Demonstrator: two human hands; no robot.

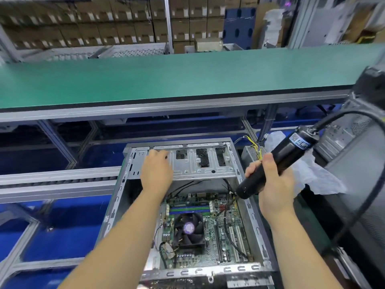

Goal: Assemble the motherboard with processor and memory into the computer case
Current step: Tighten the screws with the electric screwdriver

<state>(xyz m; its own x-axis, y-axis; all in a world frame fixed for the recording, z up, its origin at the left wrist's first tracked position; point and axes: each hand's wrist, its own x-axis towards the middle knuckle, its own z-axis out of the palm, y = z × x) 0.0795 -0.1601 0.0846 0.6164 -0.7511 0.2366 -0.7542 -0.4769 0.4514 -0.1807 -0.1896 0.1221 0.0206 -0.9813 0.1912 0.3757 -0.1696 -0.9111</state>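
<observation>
Right hand [273, 184] grips one black electric screwdriver [273, 165], tip inside the open computer case [248, 205]. Left hand [157, 170], fingers apparently relaxed, rests on the drive bracket [200, 170] above one motherboard [210, 232].

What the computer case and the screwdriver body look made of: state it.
Computer case: likely bare sheet steel, with a dull grey sheen, stamped slots and folded edges. Screwdriver body, gripped by the right hand: seemingly glossy black plastic, though coated metal is possible.

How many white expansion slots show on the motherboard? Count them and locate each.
2. Both white expansion slots sit side by side near the right edge of the motherboard: one left, the other right. A black cable crosses there, so another could be hidden.
</observation>
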